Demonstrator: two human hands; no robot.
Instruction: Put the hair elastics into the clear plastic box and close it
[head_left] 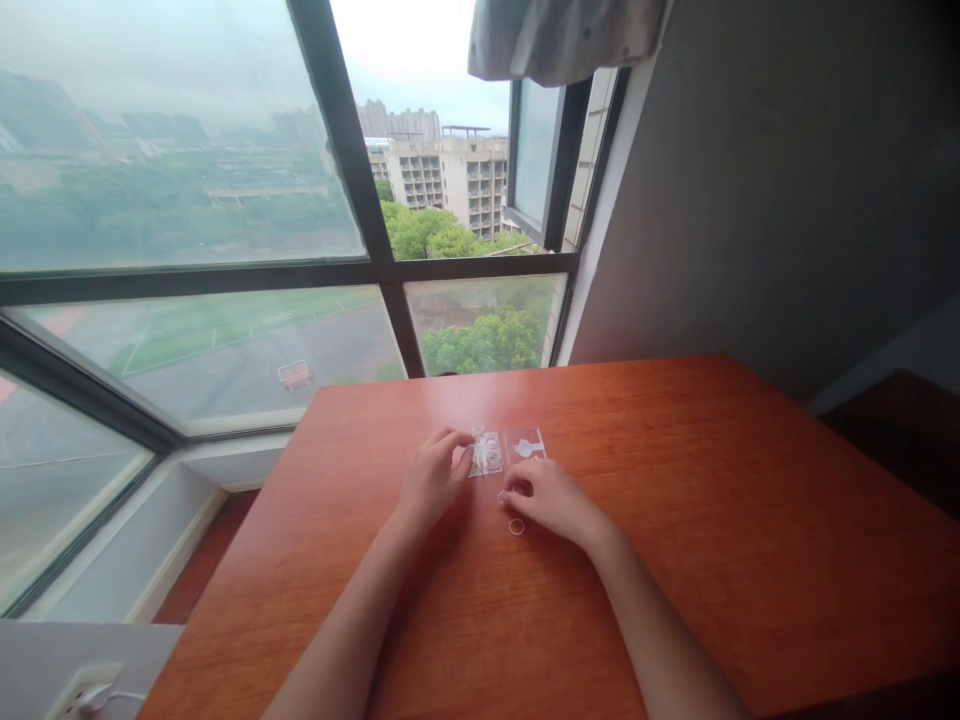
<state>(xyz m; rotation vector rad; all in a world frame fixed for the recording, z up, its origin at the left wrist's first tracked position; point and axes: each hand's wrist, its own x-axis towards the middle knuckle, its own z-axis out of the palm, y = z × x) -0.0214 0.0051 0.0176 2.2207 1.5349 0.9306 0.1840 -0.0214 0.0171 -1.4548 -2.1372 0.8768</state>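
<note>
Both my hands rest on a reddish wooden table [712, 520]. My left hand [433, 478] has its fingers curled and pinched on the left edge of a small clear card with a picture [487, 455]. Right of that card lies a second clear piece with a white shape [526, 446]. My right hand [544, 495] lies just below that piece, fingers curled, pinching something tiny I cannot make out near its fingertips. A small clear ring [517, 527] lies on the table close under my right hand.
A big window [225, 250] runs along the far-left side of the table, a grey wall [787, 200] stands behind it on the right. A white plug and socket [86, 695] sit at the lower left. A dark piece of furniture [900, 430] stands to the right.
</note>
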